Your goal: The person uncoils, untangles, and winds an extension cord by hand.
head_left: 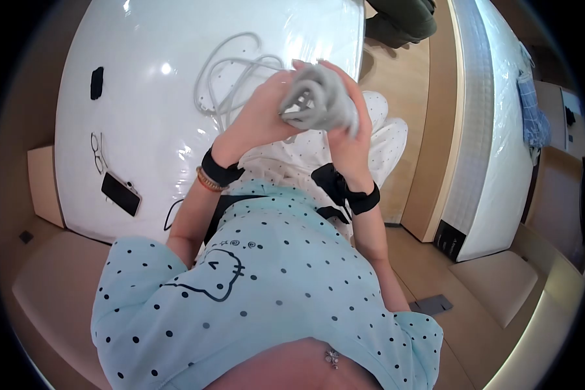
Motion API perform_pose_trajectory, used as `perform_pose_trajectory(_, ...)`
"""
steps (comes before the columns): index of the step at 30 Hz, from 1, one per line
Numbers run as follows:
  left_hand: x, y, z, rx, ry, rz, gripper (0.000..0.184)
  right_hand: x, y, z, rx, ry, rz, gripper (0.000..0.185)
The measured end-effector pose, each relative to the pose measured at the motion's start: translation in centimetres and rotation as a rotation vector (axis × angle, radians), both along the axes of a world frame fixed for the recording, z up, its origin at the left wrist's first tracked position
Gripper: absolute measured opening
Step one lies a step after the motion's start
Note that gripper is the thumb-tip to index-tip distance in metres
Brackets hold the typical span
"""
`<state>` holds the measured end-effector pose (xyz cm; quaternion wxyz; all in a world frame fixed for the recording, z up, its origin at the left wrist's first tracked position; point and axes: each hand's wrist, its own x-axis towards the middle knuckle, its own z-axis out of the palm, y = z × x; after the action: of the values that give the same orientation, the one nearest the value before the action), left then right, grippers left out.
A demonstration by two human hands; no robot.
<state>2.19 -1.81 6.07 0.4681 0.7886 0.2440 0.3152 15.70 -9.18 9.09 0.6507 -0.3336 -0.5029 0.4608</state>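
"What is nearest to the person on the left?"

"A dark phone (121, 194) lies on the white mattress (143, 39), and a little farther there are the glasses (97, 154)."

"And the hands?"

"They are raised over the lap. The left hand (260, 110) and the right hand (361, 123) are both curled around one bundle of grey cable (322, 94), which sits between them. The right fingers reach along its far right side."

"Which way does the bundle lie?"

"Its looped end faces left and near, beside the left palm. The long axis seems to slope from far left to near right, but the picture is blurred there, so I am not certain."

"And the rest?"

"Loose loops (201, 65) lie on the mattress, to the left and far. The left hand is nearer to them."
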Motion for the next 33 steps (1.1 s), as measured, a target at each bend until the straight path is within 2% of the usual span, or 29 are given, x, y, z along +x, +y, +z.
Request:
perform_pose_trajectory(1, 0.2, 0.0, 0.2, 0.044, 0.011, -0.052, 0.037, -0.1, 0.3, 0.3, 0.062, -0.076, 0.007, 0.074)
perform_pose_trajectory(2, 0.3, 0.0, 0.5, -0.061, 0.007, -0.118, 0.043, -0.8, 0.6, 0.2, 0.070, -0.034, -0.044, 0.081)
perform_pose_trajectory(5, 0.6, -0.3, 0.5, -0.247, -0.090, -0.164, 0.055, 0.2, 0.3, 0.2, -0.032, -0.259, -0.098, 0.082)
perform_pose_trajectory(6, 0.7, -0.6, -0.1, -0.132, -0.076, -0.117, 0.068, 0.4, 0.4, 0.1, 0.016, -0.337, -0.176, 0.071)
perform_pose_trajectory(9, 1.4, -0.9, -0.7, 0.234, -0.131, -0.082, 0.072, 0.1, 0.2, -0.6, -0.074, -0.201, -0.149, 0.054)
perform_pose_trajectory(12, 1.7, -2.1, -0.9, -0.004, -0.128, -0.008, 0.052, 0.2, 0.1, -0.6, -0.110, -0.152, -0.103, 0.050)
perform_pose_trajectory(15, 1.1, -2.6, -1.1, -0.269, -0.194, -0.011, 0.053, 0.1, -0.1, -0.6, -0.039, -0.213, -0.042, 0.053)
perform_pose_trajectory(17, 0.8, -2.4, -1.6, -0.263, -0.278, -0.003, 0.054, -0.3, 0.1, 0.6, 0.020, -0.214, -0.016, 0.060)
perform_pose_trajectory(20, 0.1, -1.9, -1.7, -0.268, -0.148, -0.079, 0.053, -0.8, 1.0, 2.2, 0.098, -0.230, -0.084, 0.066)
perform_pose_trajectory(22, 0.3, -1.9, 0.1, -0.365, -0.102, -0.084, 0.045, -0.6, 1.2, 2.5, 0.137, -0.225, -0.091, 0.062)
perform_pose_trajectory(24, 1.1, -2.1, 0.0, -0.280, -0.282, -0.050, 0.040, -0.2, 1.2, 2.4, 0.182, -0.251, -0.074, 0.057)
perform_pose_trajectory(25, 1.1, -2.0, -0.1, -0.244, -0.278, -0.078, 0.040, 0.0, 1.2, 2.0, 0.206, -0.281, -0.054, 0.054)
perform_pose_trajectory(26, 1.0, -1.9, -0.2, -0.209, -0.275, -0.107, 0.039, -0.3, 0.9, 1.4, 0.131, -0.236, -0.133, 0.038)
perform_pose_trajectory(28, 1.3, -1.7, -0.7, -0.200, -0.258, -0.166, 0.039, -0.3, 0.7, 0.7, 0.147, -0.202, -0.093, 0.036)
perform_pose_trajectory(29, 1.4, -1.6, -1.1, -0.228, -0.243, -0.199, 0.040, -0.3, 0.6, 1.0, 0.146, -0.231, -0.049, 0.043)
perform_pose_trajectory(31, 0.5, -2.1, -0.9, -0.102, -0.345, -0.147, 0.041, -0.1, 0.6, 1.8, 0.146, -0.288, 0.039, 0.056)
perform_pose_trajectory(33, -0.2, -1.9, -2.2, -0.161, -0.315, -0.097, 0.040, -0.2, 1.0, 3.3, 0.129, -0.465, 0.065, 0.072)
